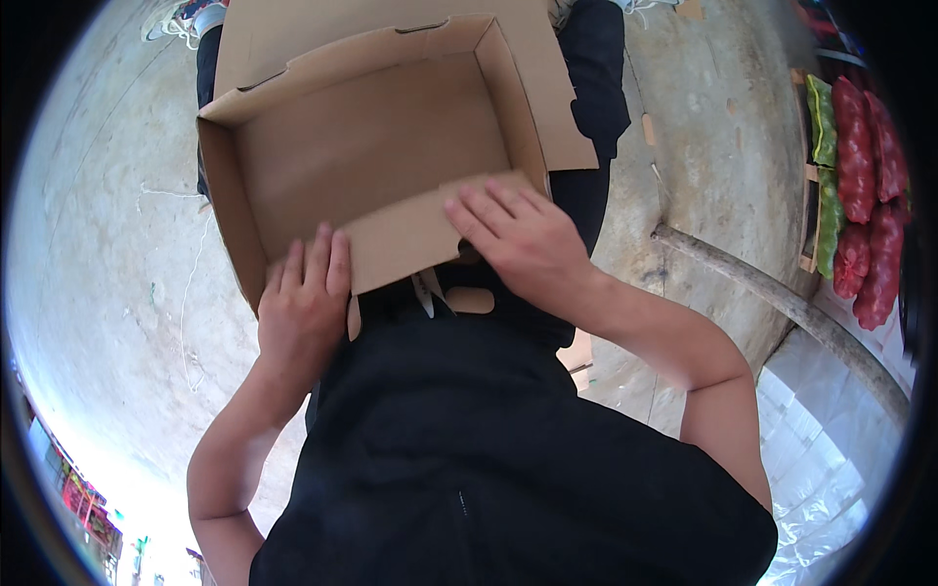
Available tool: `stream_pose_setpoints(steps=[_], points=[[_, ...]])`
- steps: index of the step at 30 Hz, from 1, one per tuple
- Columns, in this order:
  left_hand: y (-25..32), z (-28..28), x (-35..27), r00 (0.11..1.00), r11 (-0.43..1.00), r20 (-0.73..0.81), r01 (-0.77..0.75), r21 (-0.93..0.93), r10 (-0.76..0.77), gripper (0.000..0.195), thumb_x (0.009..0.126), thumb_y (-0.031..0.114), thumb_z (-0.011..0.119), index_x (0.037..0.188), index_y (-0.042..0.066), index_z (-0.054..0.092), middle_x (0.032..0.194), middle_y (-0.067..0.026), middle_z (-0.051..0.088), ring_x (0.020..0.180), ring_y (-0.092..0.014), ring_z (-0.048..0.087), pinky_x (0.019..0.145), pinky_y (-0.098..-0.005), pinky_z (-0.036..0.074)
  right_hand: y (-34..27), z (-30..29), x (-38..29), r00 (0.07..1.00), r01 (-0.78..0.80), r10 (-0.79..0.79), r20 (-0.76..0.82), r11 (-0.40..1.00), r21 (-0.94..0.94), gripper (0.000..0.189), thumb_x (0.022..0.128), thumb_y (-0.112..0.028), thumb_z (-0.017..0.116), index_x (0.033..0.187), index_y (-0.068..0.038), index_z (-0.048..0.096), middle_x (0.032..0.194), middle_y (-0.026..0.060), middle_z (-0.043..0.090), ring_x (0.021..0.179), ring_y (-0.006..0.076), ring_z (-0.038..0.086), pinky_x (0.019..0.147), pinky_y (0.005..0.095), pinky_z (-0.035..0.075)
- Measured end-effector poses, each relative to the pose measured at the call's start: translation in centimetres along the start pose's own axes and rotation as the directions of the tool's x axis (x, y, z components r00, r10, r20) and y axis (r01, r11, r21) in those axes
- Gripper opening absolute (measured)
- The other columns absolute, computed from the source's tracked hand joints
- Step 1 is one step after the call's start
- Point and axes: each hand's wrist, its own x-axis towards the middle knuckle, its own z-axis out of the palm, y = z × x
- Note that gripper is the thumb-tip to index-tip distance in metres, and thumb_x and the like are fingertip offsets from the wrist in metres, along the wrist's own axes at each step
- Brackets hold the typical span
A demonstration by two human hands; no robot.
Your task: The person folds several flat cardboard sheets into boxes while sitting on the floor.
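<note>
An open brown cardboard box with low walls rests on my lap, over a flat cardboard sheet. My left hand lies on the left part of the near wall, fingers over its top edge. My right hand presses with spread fingers on the right part of the same near wall. That wall leans inward, and a dark notch shows in its lower edge beside my right hand. The two far slots sit in the back wall. No loose thing shows inside the box.
Small cardboard cut-outs lie on my lap near a pale pointed strip. To the right, a wooden pole slants over the concrete floor. Red net sacks and clear-wrapped stacks stand farther right. White string lies left.
</note>
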Motion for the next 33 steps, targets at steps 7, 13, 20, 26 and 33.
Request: stream_pose_setpoints(steps=[7,13,20,26,33], points=[[-2.0,-1.5,0.7,0.928,0.945,0.309,-0.107,-0.309,0.206,0.029,0.082,0.009,0.070,0.110,0.007,0.068,0.092,-0.0111,0.071,0.082,-0.034,0.072,0.070,-0.0456,0.058,0.8,-0.8,0.5,0.847,-0.052,-0.113,0.519,0.955,0.292,0.017,0.081,-0.011,0.068,0.098,-0.009,0.070,0.096,0.0093,0.073,0.087,0.0333,0.073,0.075,0.0450,0.058],[-1.3,-1.8,0.6,0.882,0.876,0.341,-0.143,-0.461,0.324,0.034,0.080,0.009,0.073,0.113,0.007,0.074,0.105,-0.0149,0.070,0.099,-0.037,0.069,0.084,-0.0450,0.058,0.3,-1.3,2.3,0.646,-0.022,-0.273,0.712,0.927,0.375,0.017,0.076,-0.006,0.067,0.092,-0.005,0.073,0.099,0.0128,0.072,0.092,0.0382,0.071,0.079,0.0482,0.057],[-1.2,-2.6,4.4,0.765,0.641,0.408,-0.008,-0.768,0.499,0.057,0.078,0.004,0.073,0.134,0.004,0.067,0.127,-0.0183,0.067,0.113,-0.039,0.066,0.097,-0.0415,0.055,-0.1,-0.8,1.9,0.662,-0.026,-0.278,0.696,0.919,0.392,0.014,0.080,-0.011,0.069,0.088,-0.003,0.078,0.095,0.0175,0.076,0.090,0.0370,0.075,0.077,0.0455,0.060],[-6.5,-4.2,5.0,0.673,0.346,0.636,0.534,-0.771,0.379,0.051,0.080,-0.001,0.077,0.130,0.009,0.071,0.122,-0.0126,0.067,0.109,-0.034,0.068,0.096,-0.0412,0.056,-1.2,-1.4,0.7,0.766,0.030,-0.210,0.607,0.956,0.293,0.016,0.086,-0.010,0.065,0.097,-0.002,0.072,0.099,0.0132,0.068,0.086,0.0315,0.072,0.074,0.0417,0.060],[-2.3,-0.8,7.7,0.730,0.709,0.218,-0.475,-0.521,0.648,0.033,0.087,0.009,0.070,0.118,0.019,0.075,0.107,-0.0076,0.064,0.108,-0.028,0.064,0.091,-0.0399,0.054,-1.6,-1.8,0.4,0.802,0.048,-0.197,0.565,0.962,0.267,0.014,0.085,-0.011,0.064,0.094,-0.003,0.070,0.096,0.0094,0.068,0.087,0.0271,0.070,0.070,0.0384,0.060]])
